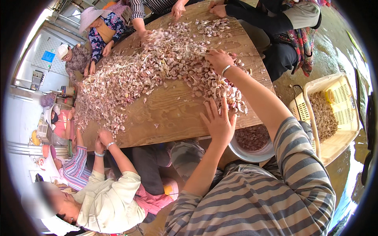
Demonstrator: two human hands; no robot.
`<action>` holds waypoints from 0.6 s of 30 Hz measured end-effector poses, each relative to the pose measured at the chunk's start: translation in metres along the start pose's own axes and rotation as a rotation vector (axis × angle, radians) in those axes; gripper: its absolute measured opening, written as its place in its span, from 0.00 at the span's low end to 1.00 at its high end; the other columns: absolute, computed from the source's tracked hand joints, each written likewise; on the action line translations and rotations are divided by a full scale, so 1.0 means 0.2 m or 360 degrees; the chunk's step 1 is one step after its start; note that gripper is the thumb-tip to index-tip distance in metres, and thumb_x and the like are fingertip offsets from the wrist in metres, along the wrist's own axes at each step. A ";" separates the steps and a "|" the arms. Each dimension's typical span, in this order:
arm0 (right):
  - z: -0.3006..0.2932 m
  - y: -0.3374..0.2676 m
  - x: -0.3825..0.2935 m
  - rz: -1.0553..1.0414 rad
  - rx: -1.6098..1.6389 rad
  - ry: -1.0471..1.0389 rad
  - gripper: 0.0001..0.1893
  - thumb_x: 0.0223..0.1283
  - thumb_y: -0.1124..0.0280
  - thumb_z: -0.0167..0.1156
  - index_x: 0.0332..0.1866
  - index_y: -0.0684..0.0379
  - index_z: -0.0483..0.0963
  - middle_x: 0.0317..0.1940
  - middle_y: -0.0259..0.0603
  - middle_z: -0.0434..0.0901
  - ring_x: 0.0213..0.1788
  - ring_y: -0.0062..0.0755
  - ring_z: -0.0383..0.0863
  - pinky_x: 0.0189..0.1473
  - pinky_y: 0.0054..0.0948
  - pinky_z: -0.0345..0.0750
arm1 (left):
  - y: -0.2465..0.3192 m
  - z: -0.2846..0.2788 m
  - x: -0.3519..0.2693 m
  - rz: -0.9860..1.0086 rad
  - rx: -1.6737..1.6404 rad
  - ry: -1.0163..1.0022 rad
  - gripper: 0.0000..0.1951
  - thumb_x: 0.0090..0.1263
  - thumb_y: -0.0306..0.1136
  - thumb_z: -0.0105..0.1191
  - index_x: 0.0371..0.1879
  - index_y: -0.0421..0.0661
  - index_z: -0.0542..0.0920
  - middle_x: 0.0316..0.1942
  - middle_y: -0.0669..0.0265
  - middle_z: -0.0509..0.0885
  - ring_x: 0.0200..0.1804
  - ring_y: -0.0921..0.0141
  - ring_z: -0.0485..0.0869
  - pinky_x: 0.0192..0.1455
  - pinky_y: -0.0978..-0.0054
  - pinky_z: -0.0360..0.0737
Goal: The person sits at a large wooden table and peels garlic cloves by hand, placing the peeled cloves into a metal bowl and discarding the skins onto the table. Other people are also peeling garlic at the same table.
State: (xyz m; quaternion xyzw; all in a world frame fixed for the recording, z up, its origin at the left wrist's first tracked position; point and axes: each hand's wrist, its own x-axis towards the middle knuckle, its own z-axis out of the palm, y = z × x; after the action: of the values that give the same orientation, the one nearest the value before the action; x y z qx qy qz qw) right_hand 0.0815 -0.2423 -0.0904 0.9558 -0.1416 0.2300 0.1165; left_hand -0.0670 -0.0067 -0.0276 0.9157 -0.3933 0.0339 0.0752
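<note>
A long heap of garlic cloves point(168, 66) with loose papery skins and dry stems spreads across a plywood tabletop point(165, 106). My left hand point(220, 121) lies with fingers spread at the heap's near edge, its fingertips touching the cloves. Farther over, my right hand point(220, 61), with a silver bangle at the wrist, rests on top of the heap. Its fingers bend down among cloves and a few stems; whether they grip anything is hidden. Below the table edge sits a white basin point(267, 152) with reddish cloves or skins in it.
A cream plastic crate point(339, 118) with dry stems stands on the floor at right. A co-worker in a pale shirt point(109, 200) sits to my left, both hands at the table edge. Several other people work around the far side, and a person in dark sleeves point(260, 17) reaches in opposite.
</note>
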 end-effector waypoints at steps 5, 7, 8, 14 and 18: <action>-0.11 0.07 -0.10 0.0176 0.1465 -0.0412 0.12 0.62 0.69 0.58 0.49 0.52 0.82 0.53 0.36 0.81 0.57 0.44 0.77 0.61 0.42 0.74 | 0.01 0.14 0.04 0.0061 -0.0048 0.0289 0.40 0.71 0.53 0.54 0.79 0.56 0.53 0.76 0.44 0.58 0.77 0.43 0.56 0.72 0.29 0.49; -0.29 0.10 -0.19 0.0129 0.1527 -0.0121 0.11 0.65 0.67 0.58 0.49 0.55 0.82 0.46 0.35 0.84 0.51 0.40 0.81 0.59 0.39 0.75 | 0.01 0.18 0.10 0.0102 -0.0059 0.0375 0.39 0.72 0.52 0.53 0.79 0.56 0.55 0.76 0.44 0.58 0.77 0.43 0.56 0.72 0.29 0.48; -0.38 0.12 -0.24 -0.0022 0.0739 0.0062 0.11 0.67 0.66 0.58 0.49 0.56 0.81 0.42 0.35 0.85 0.47 0.36 0.84 0.57 0.36 0.76 | 0.01 0.19 0.13 0.0103 -0.0157 0.0375 0.36 0.72 0.51 0.53 0.77 0.56 0.59 0.75 0.45 0.59 0.77 0.43 0.56 0.72 0.30 0.47; -0.72 0.15 -0.41 0.0561 0.2215 -0.0055 0.13 0.76 0.64 0.52 0.41 0.63 0.79 0.32 0.33 0.84 0.33 0.16 0.80 0.36 0.18 0.76 | -0.04 0.01 0.23 0.0088 -0.0899 0.0701 0.23 0.72 0.38 0.55 0.65 0.46 0.74 0.65 0.51 0.73 0.70 0.49 0.69 0.70 0.43 0.58; -0.72 0.14 -0.55 0.0356 0.2217 -0.0158 0.18 0.79 0.59 0.49 0.39 0.62 0.77 0.34 0.33 0.84 0.29 0.14 0.78 0.33 0.17 0.75 | 0.01 -0.17 0.23 0.0004 -0.1314 0.0501 0.15 0.73 0.32 0.56 0.54 0.39 0.78 0.51 0.54 0.82 0.53 0.61 0.82 0.54 0.65 0.76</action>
State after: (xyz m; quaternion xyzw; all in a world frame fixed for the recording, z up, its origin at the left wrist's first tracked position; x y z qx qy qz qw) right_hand -0.0801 -0.2034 -0.0130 0.7971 -0.0641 0.2339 -0.5531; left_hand -0.0362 -0.0357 0.0111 0.7921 -0.3588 0.0130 0.4937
